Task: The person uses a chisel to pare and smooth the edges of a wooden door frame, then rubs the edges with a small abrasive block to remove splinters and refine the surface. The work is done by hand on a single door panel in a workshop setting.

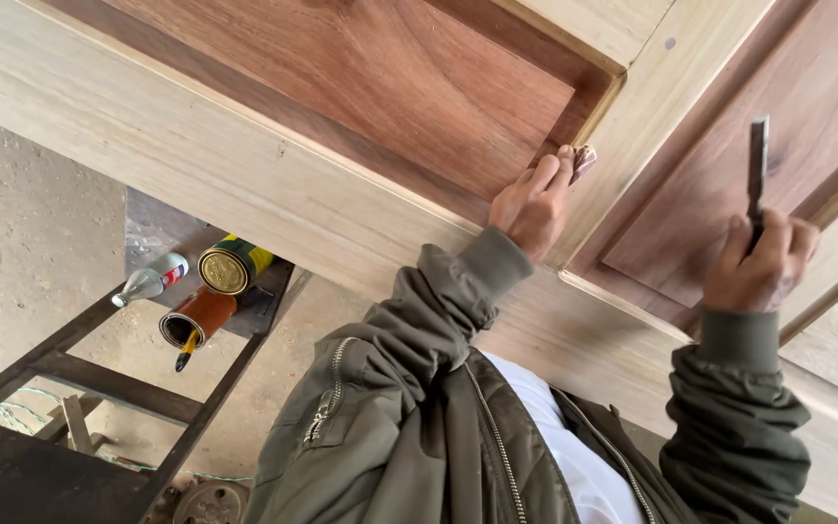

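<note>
Raised rail (623, 126) between recessed panels (400, 87)

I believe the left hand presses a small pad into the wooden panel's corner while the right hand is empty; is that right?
Not quite: the head view shows the right hand is not empty but holds a narrow metal tool upright. The left hand does press a small pad into the corner of the wooden panel.

Olive zip jacket (ribbed cuffs), white shirt

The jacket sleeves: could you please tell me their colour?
Olive green sleeves, head view.
</note>
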